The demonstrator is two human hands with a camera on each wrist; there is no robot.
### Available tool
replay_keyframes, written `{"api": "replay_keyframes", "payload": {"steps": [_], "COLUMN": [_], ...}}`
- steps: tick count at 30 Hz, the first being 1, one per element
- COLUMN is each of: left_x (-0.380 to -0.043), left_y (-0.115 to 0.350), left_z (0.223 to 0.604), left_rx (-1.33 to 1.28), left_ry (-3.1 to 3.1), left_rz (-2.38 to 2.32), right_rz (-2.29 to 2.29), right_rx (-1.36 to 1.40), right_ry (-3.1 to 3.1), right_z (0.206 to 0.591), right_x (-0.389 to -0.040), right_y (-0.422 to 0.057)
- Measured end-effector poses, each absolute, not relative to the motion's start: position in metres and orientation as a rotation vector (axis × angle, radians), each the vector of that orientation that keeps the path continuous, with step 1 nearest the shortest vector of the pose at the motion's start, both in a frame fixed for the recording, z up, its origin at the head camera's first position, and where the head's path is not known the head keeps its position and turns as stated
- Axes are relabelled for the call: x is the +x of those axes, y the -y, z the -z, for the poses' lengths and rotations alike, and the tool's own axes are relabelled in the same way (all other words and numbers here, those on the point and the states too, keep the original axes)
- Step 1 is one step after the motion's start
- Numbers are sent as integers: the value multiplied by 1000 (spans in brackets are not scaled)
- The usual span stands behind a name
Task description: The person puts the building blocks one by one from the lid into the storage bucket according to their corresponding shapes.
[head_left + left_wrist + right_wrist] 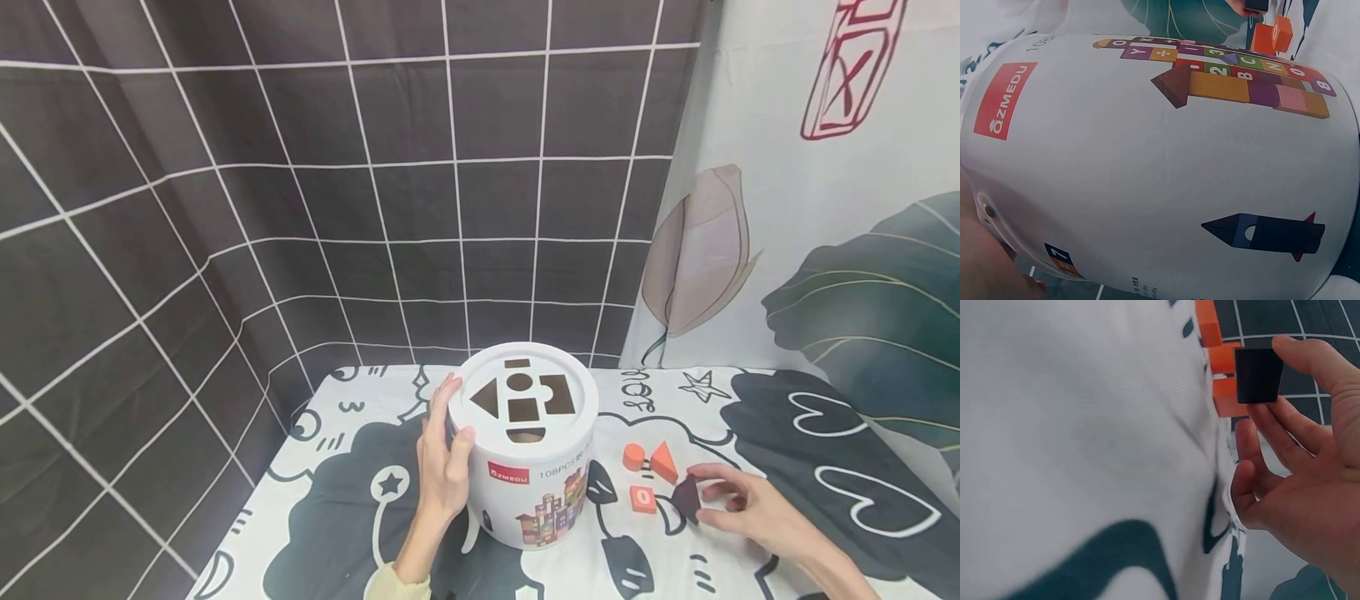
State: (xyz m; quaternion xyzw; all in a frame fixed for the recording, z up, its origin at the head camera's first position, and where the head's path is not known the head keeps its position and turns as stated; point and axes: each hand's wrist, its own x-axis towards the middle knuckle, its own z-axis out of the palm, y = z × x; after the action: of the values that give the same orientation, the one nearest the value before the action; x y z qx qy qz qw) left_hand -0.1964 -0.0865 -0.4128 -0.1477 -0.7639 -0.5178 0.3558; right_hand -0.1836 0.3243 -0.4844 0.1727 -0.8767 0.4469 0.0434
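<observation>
A white round bucket stands upright, its white lid pierced with shaped holes, among them a triangle, a circle and a square. My left hand rests with extended fingers against the lid's left edge, thumb toward the front. To the right of the bucket, my right hand pinches a dark block between thumb and fingers. The block's square face shows in the right wrist view. Close by lie an orange cylinder, an orange triangular block and an orange square block marked 0.
A white cloth with black cartoon drawings covers the table. Behind it hangs a dark curtain with a white grid, and at the right a pale curtain with leaf prints.
</observation>
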Motion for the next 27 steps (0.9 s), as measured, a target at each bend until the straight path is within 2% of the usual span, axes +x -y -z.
{"api": "replay_keyframes", "payload": {"steps": [27], "left_x": [-196], "left_y": [86], "left_z": [413], "left_rx": [-384], "left_ry": [1970], "left_rz": [1342], "right_rz": [-1207], "right_rx": [562], "right_ry": [2653], "right_z": [419], "right_x": [-202], "right_y": [-295]}}
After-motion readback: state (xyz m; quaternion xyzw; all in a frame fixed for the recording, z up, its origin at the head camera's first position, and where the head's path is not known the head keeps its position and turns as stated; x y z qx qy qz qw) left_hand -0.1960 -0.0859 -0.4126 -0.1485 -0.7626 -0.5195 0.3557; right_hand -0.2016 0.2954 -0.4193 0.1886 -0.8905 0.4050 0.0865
